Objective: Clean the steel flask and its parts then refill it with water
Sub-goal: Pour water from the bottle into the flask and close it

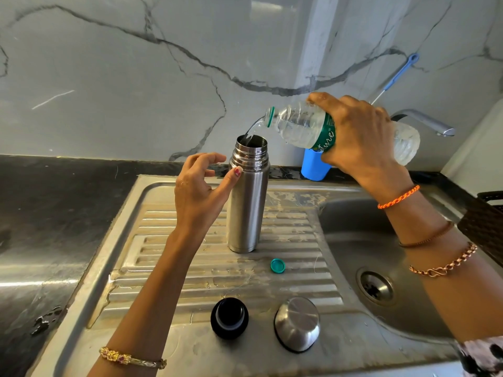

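The flask stands upright on the sink's ribbed drainboard, mouth open, with the plastic bottle tipped at about 2 o'clock from that mouth, its long axis nearly level and its neck pointing toward 8 o'clock so water falls in. The right hand grips the bottle. The left hand is open at 9 o'clock, only its thumb touching the flask, and is the nearer to steady it.

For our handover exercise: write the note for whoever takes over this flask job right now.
Right hand: grip on the tilted water bottle, pouring into the steel flask.
Left hand: open, thumb touching the flask.
Flask stands upright on the drainboard; black stopper, steel cup lid and green bottle cap lie in front.
Done: pouring under way.
Left: finish filling, fit stopper and lid.
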